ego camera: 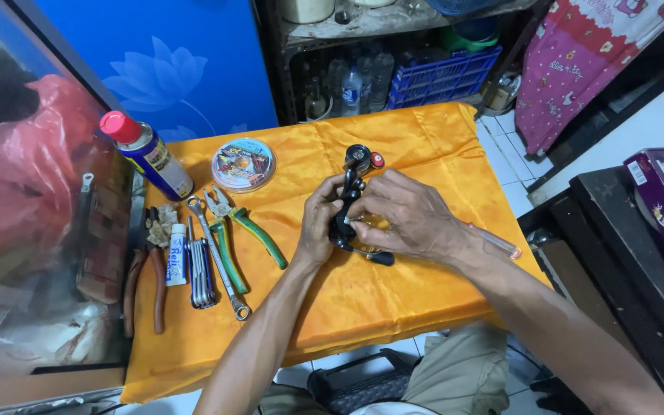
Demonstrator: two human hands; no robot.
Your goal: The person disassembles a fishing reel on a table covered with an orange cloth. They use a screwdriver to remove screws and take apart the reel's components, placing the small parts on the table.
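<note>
Orange cloth (424, 131) covered the small table, its near and right edges dropping to tiled floor. Most open room lay on the cloth's near half, below my hands. Left strip was crowded: spray can (146, 154), round spool case (243, 164), green-handled pliers (241, 225), wrench (217, 257), hex key set (200, 273), brown-handled pliers (144, 270). My left hand (318, 224) was closed round the black fishing reel (350, 201) at cloth centre; my right hand (407, 216) pinched it from the other side, fingers curled. A pen-like tool (495, 240) lay under my right wrist.

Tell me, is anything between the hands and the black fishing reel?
Nothing visible. The left hand and the right hand both already hold the black fishing reel directly, above the orange cloth.
</note>
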